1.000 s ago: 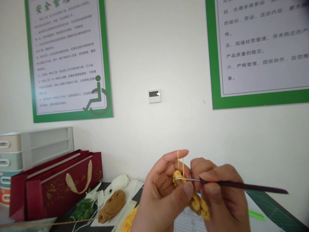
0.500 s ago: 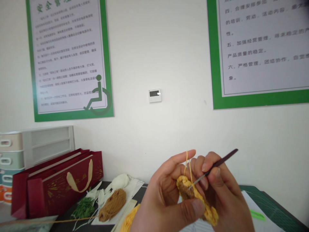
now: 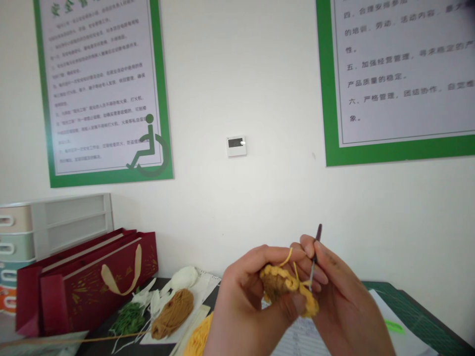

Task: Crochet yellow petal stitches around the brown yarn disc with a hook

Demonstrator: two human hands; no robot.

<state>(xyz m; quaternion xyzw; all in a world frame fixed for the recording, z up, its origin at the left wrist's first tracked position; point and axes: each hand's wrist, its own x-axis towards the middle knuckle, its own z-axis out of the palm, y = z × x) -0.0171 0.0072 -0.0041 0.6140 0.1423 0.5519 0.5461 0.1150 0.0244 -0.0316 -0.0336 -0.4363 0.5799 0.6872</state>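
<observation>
My left hand [image 3: 256, 296] is closed on a small crocheted piece [image 3: 276, 283], brown in the middle with a yellow edge. Yellow yarn [image 3: 287, 257] runs over its index finger. Between the thumb and fingers of my right hand [image 3: 334, 282] is a crochet hook [image 3: 316, 247] with a dark handle, held nearly upright. The hook's metal end meets the yellow edge at the right of the piece; its very tip is hard to make out.
Left of my hands lie a yellow yarn ball [image 3: 199, 336], a brown yarn ball [image 3: 173, 314], white yarn [image 3: 184, 278] and green yarn [image 3: 128, 319]. Red gift bags [image 3: 96, 282] stand beside drawers [image 3: 17, 247]. At right is a green mat [image 3: 411, 311].
The hook has swung from a rightward slant to nearly upright. My left index finger has lowered and bent, and the crocheted piece has shifted left and turned.
</observation>
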